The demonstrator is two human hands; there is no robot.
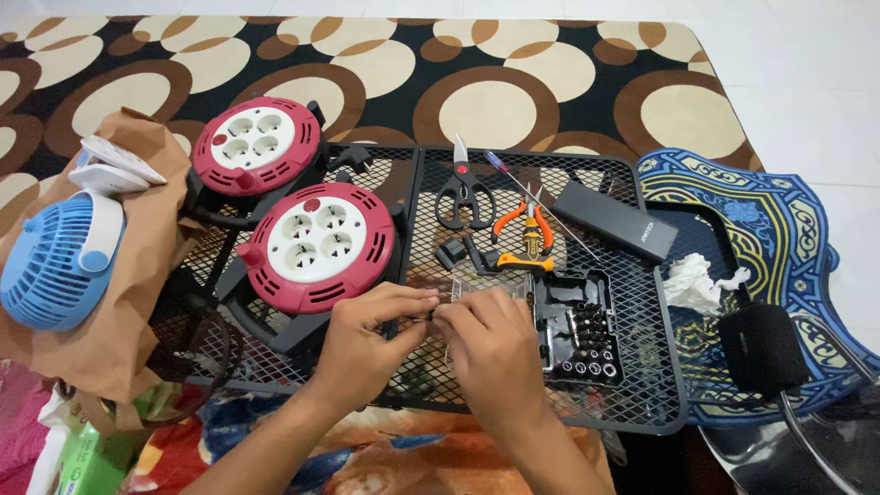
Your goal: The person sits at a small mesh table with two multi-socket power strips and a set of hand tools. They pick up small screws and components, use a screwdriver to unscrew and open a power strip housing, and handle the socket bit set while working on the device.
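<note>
Hands: left hand and right hand meet fingertip to fingertip over the black mesh table, pinching a small dark part between them; it is too small to tell what it is.
Grip: both sets of fingers are pressed together on the part, thumbs and forefingers closed, wrists low over the mesh.
Doing it well: judging by the open mesh below, a dropped piece could slip through, so a firm pinch close to the surface seems wise, with one hand steadying while the other works.
Left side: a red cable reel sits just beside the left hand, a second reel behind it; little room to swing that way.
Right side: an open bit case lies just beside the right hand, its sockets loose enough to be knocked.
Ahead: scissors, orange pliers and a thin screwdriver lie near, apart from the hands.
Open room: the bare mesh under the hands and the near table edge toward the body.
Far right: a white crumpled tissue and a black pouch, well apart.
</note>
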